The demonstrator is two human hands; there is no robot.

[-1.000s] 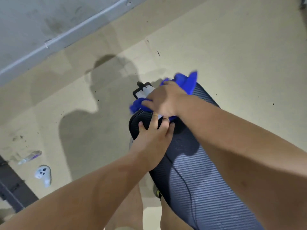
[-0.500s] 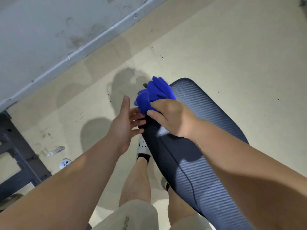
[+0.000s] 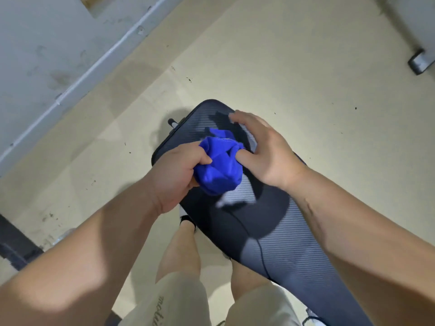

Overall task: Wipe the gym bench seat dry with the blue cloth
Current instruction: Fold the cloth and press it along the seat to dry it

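Note:
The gym bench seat (image 3: 277,243) is a dark ribbed pad running from the middle of the view to the lower right. A bunched blue cloth (image 3: 220,165) sits over its far end. My left hand (image 3: 175,175) grips the cloth from the left side. My right hand (image 3: 261,149) hovers over the seat with fingers spread, its thumb touching the cloth's right side. The seat under the cloth and hands is hidden.
A beige floor (image 3: 294,67) surrounds the bench. A grey wall with a baseboard (image 3: 77,74) runs along the upper left. A dark metal frame (image 3: 14,245) lies at the left edge, and a grey equipment foot (image 3: 421,62) at the top right. My legs stand beside the bench.
The cloth passed from my right hand into my left hand and came back along the seat. My right hand let go and spread its fingers. The view tilted down toward the bench.

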